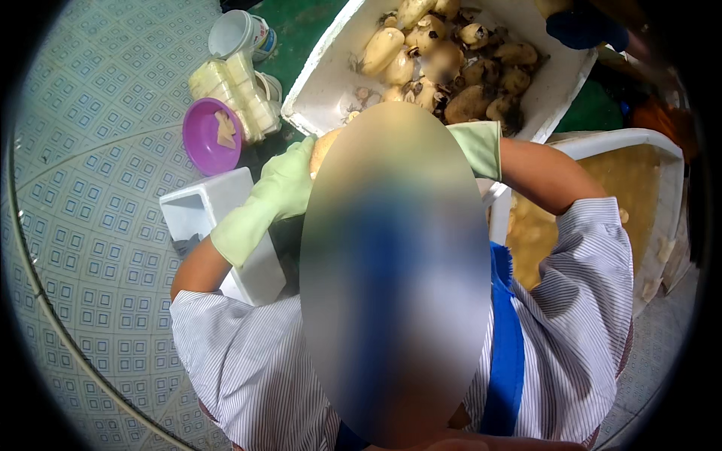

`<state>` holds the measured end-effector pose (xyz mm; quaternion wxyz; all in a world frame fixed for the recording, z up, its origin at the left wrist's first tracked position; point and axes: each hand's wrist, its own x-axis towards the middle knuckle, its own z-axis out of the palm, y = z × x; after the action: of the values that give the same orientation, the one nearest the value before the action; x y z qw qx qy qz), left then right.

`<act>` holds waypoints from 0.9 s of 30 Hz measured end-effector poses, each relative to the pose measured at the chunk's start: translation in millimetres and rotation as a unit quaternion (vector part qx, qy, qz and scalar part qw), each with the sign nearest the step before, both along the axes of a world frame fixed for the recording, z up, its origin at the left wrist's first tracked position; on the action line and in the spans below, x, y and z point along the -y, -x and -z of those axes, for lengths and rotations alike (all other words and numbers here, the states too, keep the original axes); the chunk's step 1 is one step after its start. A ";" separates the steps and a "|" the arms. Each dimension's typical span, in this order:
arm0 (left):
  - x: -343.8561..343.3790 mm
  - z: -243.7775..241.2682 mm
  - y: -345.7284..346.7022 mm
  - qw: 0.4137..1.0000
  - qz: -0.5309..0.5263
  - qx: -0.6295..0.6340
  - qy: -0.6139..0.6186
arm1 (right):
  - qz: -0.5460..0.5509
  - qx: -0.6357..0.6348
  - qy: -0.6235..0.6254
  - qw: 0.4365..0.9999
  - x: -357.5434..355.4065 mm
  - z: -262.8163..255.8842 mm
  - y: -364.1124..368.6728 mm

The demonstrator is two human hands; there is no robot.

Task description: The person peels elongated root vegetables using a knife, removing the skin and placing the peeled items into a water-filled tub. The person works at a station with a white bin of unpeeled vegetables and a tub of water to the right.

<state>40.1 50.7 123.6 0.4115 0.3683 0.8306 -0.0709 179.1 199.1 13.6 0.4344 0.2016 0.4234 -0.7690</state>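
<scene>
My left hand (285,180), in a pale green rubber glove, grips a brownish lotus root segment (325,151). Most of that root is hidden behind a blurred oval over the middle of the view. Of my right hand, only the pale green glove cuff (479,149) shows; its fingers and whatever they hold are covered by the blur. Just beyond both hands is a white foam box (316,84), tilted in view, with many muddy lotus root segments (471,104) in it.
Left of me are a white foam container (262,265), a purple basin (192,141) holding pale pieces, wrapped white packs (237,93) and a white bucket (228,34). A tub (637,138) of brown water stands right. Another person's dark-blue-gloved hand (584,28) is upper right. A hose (62,332) crosses the tiled floor.
</scene>
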 end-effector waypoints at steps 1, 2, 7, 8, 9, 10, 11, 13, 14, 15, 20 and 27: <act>1.6 1.2 1.2 1.000 -0.007 0.010 -0.003 | 0.006 -0.033 -0.013 0.999 0.3 -5.6 -5.4; 5.5 4.5 3.6 1.000 -0.014 0.021 -0.005 | 0.012 -0.064 -0.027 0.997 0.4 -11.2 -11.2; -1.3 -3.2 -1.4 0.998 -0.053 0.032 -0.001 | 0.016 -0.171 -0.052 0.984 -14.6 -23.2 -24.1; 3.7 2.4 -6.1 0.999 -0.026 -0.009 -0.018 | 0.009 -0.159 -0.042 0.986 -19.0 -22.0 -16.8; 8.1 7.2 -6.6 0.998 0.007 -0.045 -0.033 | 0.007 -0.137 -0.023 0.990 -21.2 -26.4 -7.6; 11.7 11.1 -5.5 0.997 0.071 -0.032 -0.030 | -0.006 -0.112 -0.006 0.994 -24.0 -24.1 -0.3; 13.3 14.9 -2.1 0.990 0.135 -0.019 -0.024 | -0.020 -0.083 0.002 0.996 -19.6 -22.1 6.0; 16.5 23.2 3.2 0.977 0.210 0.008 -0.043 | -0.097 -0.015 -0.061 0.993 -10.0 -7.4 8.5; 16.3 25.9 3.5 0.977 0.204 0.026 -0.065 | -0.054 -0.014 0.087 0.995 4.7 34.5 -3.2; 18.9 31.3 4.7 0.980 0.166 0.049 -0.094 | 0.036 -0.022 -0.058 0.997 8.0 -21.4 -16.4; 12.1 54.5 10.0 0.952 -0.020 0.189 -0.239 | 0.066 0.046 0.017 0.997 5.6 -3.3 -17.8; -27.7 70.3 17.8 0.892 -0.094 0.314 -0.311 | 0.158 -0.006 -0.037 0.987 -15.6 31.7 -48.7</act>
<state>22.3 78.4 53.3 0.5198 0.4005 0.6687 0.3497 227.7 214.7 -18.1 0.2967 0.2774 0.4173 -0.8130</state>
